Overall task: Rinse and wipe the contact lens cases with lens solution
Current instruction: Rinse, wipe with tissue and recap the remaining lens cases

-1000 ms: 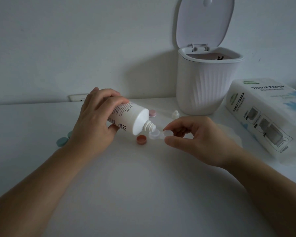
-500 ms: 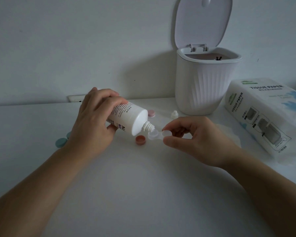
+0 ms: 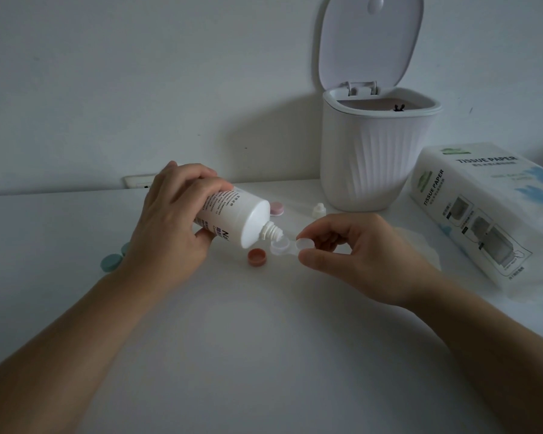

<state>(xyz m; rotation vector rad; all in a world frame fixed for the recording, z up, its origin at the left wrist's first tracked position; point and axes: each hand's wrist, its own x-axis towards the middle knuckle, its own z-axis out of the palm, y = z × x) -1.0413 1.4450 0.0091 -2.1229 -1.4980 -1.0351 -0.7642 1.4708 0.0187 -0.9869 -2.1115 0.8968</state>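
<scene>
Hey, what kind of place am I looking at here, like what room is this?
Probably a home desk or dressing table against a plain wall, not a lab or shop. A small lidded desktop bin, a pack of tissue paper and a wall socket at the table's back edge suggest it.

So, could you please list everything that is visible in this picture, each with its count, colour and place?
white plastic solution bottle: 1, white, tilted in left hand, nozzle over the case
clear plastic lens case: 1, translucent, pinched by right hand above the table
reddish-brown round cap: 1, on table below the bottle
pink round cap: 1, on table behind the bottle
small white nozzle cap: 1, on table before the bin
teal round caps: 2, on table, partly behind left wrist
white ribbed bin: 1, lid open, at the wall
tissue paper pack: 1, white, far right
flat white tissue: 1, under right hand
white table: 1
left hand: grip on bottle
right hand: grip on case
</scene>
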